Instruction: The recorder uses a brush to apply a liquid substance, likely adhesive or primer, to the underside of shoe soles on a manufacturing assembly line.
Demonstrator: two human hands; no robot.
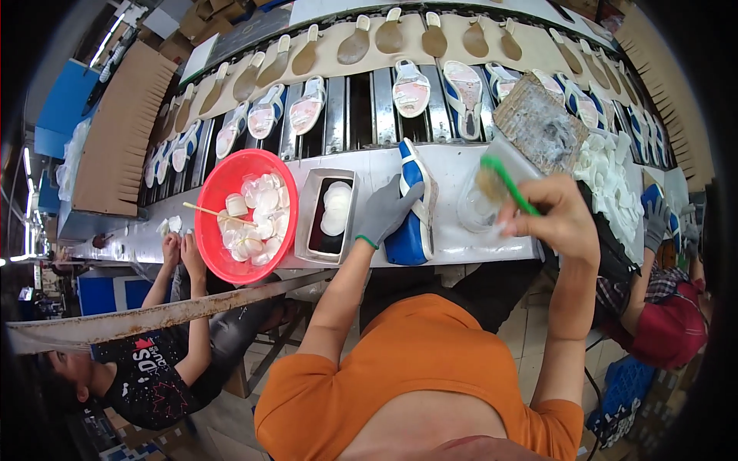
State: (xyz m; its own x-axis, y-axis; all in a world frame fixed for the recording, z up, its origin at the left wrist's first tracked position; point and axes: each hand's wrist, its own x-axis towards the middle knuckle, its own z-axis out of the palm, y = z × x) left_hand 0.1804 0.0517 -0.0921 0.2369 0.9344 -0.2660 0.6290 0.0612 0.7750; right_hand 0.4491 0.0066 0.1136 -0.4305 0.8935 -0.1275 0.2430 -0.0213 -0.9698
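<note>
My left hand (pixel 387 210), in a grey glove, grips a blue and white sandal (pixel 409 240) turned on its side on the grey worktable. Its sole faces right. Bare, my right hand (pixel 555 217) pinches a green-handled brush (pixel 513 187), slightly blurred, above a clear plastic tub (pixel 475 206). The brush's bristle end points left, apart from the sandal. Left of my gloved hand stands a metal tin (pixel 307 219) with round white pads (pixel 335 207) in it.
A red basin (pixel 205 250) of white discs, with a thin stick across it, stands left. Sandals (pixel 411 88) and brown insoles (pixel 390 36) line the roller conveyor (pixel 360 115). A crusted board (pixel 542 123) and white pieces (pixel 603 184) lie right. Co-workers sit on both sides.
</note>
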